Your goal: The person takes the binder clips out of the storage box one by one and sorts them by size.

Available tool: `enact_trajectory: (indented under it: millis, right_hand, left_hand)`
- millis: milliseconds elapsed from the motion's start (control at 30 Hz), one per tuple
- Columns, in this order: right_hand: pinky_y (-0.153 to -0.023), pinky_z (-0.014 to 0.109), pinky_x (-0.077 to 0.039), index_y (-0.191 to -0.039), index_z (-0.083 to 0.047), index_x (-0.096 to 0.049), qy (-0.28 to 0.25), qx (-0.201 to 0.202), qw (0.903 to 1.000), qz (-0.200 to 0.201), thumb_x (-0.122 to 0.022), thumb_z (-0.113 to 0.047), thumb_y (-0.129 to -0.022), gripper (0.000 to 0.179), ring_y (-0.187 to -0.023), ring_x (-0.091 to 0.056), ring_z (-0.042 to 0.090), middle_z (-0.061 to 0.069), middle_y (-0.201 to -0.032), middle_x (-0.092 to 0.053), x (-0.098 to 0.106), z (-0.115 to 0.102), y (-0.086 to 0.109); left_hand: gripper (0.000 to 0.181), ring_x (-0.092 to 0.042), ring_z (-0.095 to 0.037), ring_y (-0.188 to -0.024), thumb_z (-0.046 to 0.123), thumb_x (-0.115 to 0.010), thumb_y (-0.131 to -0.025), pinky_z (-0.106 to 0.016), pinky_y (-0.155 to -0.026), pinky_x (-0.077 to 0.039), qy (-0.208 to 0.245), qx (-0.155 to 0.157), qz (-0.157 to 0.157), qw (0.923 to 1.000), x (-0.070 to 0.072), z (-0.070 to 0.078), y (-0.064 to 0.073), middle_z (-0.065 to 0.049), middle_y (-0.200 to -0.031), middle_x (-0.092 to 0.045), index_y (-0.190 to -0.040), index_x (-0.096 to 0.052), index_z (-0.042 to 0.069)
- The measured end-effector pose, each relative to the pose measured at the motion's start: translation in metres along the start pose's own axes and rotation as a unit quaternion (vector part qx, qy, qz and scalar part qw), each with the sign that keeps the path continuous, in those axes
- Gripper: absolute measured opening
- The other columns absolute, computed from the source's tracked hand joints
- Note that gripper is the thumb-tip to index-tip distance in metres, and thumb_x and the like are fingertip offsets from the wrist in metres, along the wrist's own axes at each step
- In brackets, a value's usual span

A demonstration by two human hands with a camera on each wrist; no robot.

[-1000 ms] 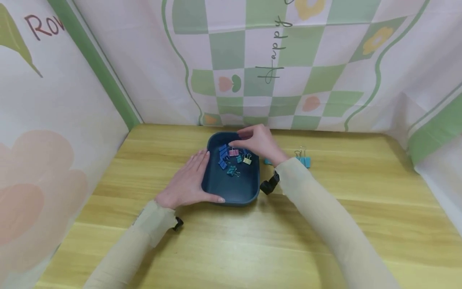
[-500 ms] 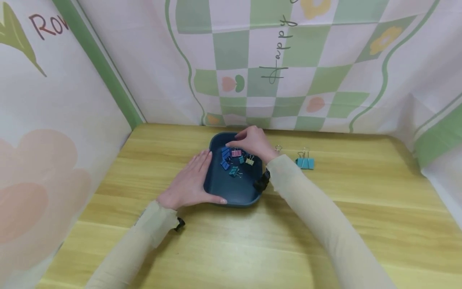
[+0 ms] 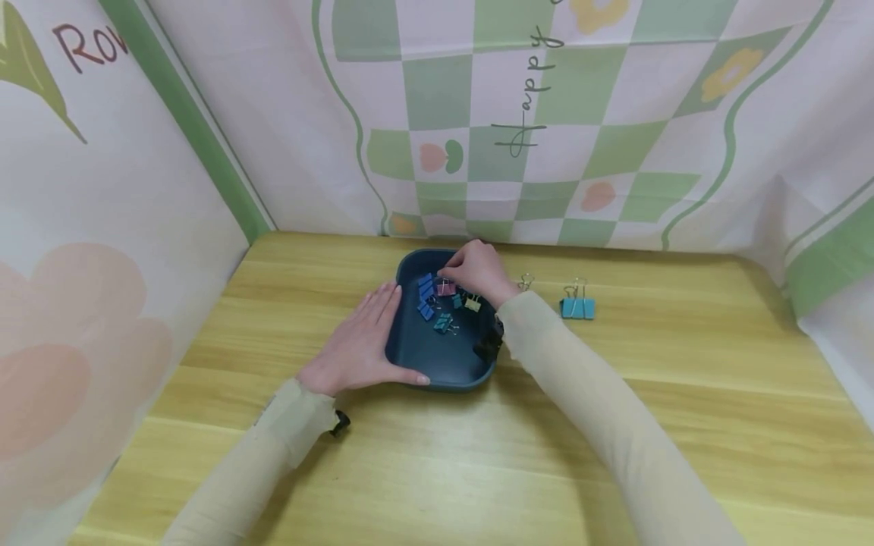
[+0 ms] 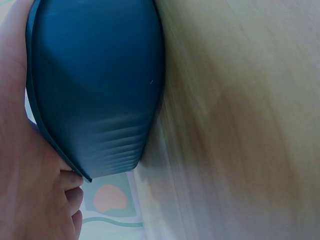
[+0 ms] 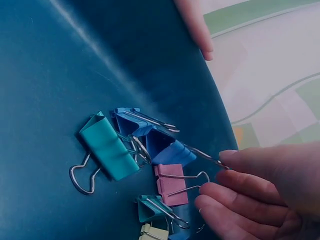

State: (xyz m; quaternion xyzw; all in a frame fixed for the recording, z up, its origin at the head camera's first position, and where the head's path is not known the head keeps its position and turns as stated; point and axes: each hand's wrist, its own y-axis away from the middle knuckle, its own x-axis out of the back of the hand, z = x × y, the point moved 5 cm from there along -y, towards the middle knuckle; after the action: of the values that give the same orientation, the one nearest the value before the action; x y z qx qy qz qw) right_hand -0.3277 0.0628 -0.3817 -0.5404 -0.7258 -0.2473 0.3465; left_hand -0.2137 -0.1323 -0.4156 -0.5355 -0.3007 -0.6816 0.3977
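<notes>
A dark blue tray holds several small binder clips. Among them lie a teal clip, a pink clip, a yellow clip and blue clips, two of them touching. My right hand reaches over the tray's far right side. Its thumb and index finger pinch the wire handle of a blue binder clip; the other fingers are near the pink clip's handle. My left hand rests against the tray's left side, fingers extended along the rim and thumb along the front edge.
A larger light-blue binder clip stands on the wooden table right of the tray. Beside my right wrist, the wire handles of another clip show, its body hidden. A patterned curtain hangs behind the table.
My right hand has shifted slightly left and its fingertips have come together at a blue clip's handle. My left hand stays at the tray. The head view has shifted a little.
</notes>
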Motion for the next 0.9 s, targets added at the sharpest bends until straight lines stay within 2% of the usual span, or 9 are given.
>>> enact_trajectory:
  millis: [100,200,300,467,533,600,767,900]
  right_hand:
    - [-0.070,0.034,-0.053,-0.093,-0.005,-0.084,0.005,0.008,1.0000,0.000,-0.076,-0.021,-0.093,0.018,-0.078,-0.068,0.020,0.005,-0.084,-0.077,-0.001,-0.001,-0.002]
    - [-0.079,0.036,-0.056,-0.097,-0.006,-0.083,-0.007,0.006,0.9997,-0.022,-0.074,-0.019,-0.095,0.016,-0.081,-0.070,0.019,0.005,-0.087,-0.077,-0.005,-0.002,-0.003]
    - [-0.086,0.038,-0.057,-0.104,-0.005,-0.081,-0.026,0.005,0.9977,-0.062,-0.071,-0.017,-0.098,0.017,-0.084,-0.073,0.019,0.005,-0.090,-0.077,-0.009,-0.002,-0.003]
    - [-0.083,0.037,-0.059,-0.113,-0.004,-0.079,-0.024,0.038,0.9894,-0.138,-0.069,-0.017,-0.099,0.021,-0.088,-0.074,0.023,0.007,-0.096,-0.077,-0.014,-0.006,0.000]
    - [-0.081,0.036,-0.059,-0.113,-0.004,-0.078,-0.018,0.051,0.9860,-0.158,-0.072,-0.019,-0.097,0.022,-0.088,-0.074,0.022,0.005,-0.093,-0.077,-0.016,-0.009,0.002]
    - [-0.081,0.035,-0.059,-0.110,-0.004,-0.078,-0.019,0.056,0.9854,-0.160,-0.077,-0.020,-0.093,0.024,-0.086,-0.074,0.022,0.003,-0.087,-0.077,-0.017,-0.011,0.004]
    - [-0.077,0.035,-0.059,-0.095,-0.007,-0.076,-0.009,0.062,0.9904,-0.124,-0.085,-0.023,-0.085,0.021,-0.076,-0.074,0.022,0.000,-0.075,-0.074,-0.015,-0.017,0.010]
    - [-0.073,0.034,-0.057,-0.097,-0.006,-0.070,0.028,0.053,0.9918,-0.113,-0.087,-0.026,-0.082,0.030,-0.072,-0.072,0.019,-0.001,-0.072,-0.073,-0.015,-0.021,0.015]
  left_hand:
    - [0.145,0.004,-0.020,-0.154,0.100,-0.048,-0.065,-0.036,-0.123,-0.004,-0.001,0.000,0.001,1.0000,0.000,0.000,0.000,-0.012,-0.170,0.000,-0.163,-0.005,0.002]
    - [0.146,0.004,-0.019,-0.154,0.101,-0.047,-0.064,-0.035,-0.123,-0.003,-0.003,0.003,-0.002,1.0000,0.001,0.001,0.000,-0.012,-0.170,0.000,-0.163,-0.005,0.002]
    - [0.146,0.004,-0.019,-0.154,0.102,-0.045,-0.064,-0.035,-0.123,-0.003,-0.004,0.006,-0.004,1.0000,0.001,0.001,0.000,-0.011,-0.170,0.001,-0.163,-0.005,0.002]
    - [0.146,0.005,-0.018,-0.154,0.102,-0.045,-0.064,-0.035,-0.123,-0.004,-0.003,0.008,-0.006,0.9999,0.000,0.001,0.000,-0.011,-0.170,0.001,-0.163,-0.005,0.003]
    - [0.146,0.005,-0.018,-0.154,0.102,-0.045,-0.064,-0.036,-0.123,-0.004,-0.003,0.008,-0.007,0.9999,0.000,0.001,0.000,-0.011,-0.170,0.001,-0.163,-0.005,0.003]
    - [0.146,0.005,-0.019,-0.154,0.102,-0.046,-0.064,-0.036,-0.123,-0.004,-0.004,0.008,-0.007,0.9999,0.001,0.001,0.001,-0.011,-0.170,0.001,-0.163,-0.005,0.003]
    - [0.145,0.004,-0.020,-0.154,0.101,-0.046,-0.064,-0.036,-0.123,-0.004,-0.006,0.004,-0.003,1.0000,0.001,0.002,0.001,-0.012,-0.170,0.000,-0.163,-0.006,0.002]
    - [0.145,0.004,-0.020,-0.154,0.101,-0.045,-0.065,-0.035,-0.123,-0.003,-0.008,0.004,-0.001,1.0000,0.001,0.002,0.001,-0.012,-0.170,0.000,-0.163,-0.005,0.002]
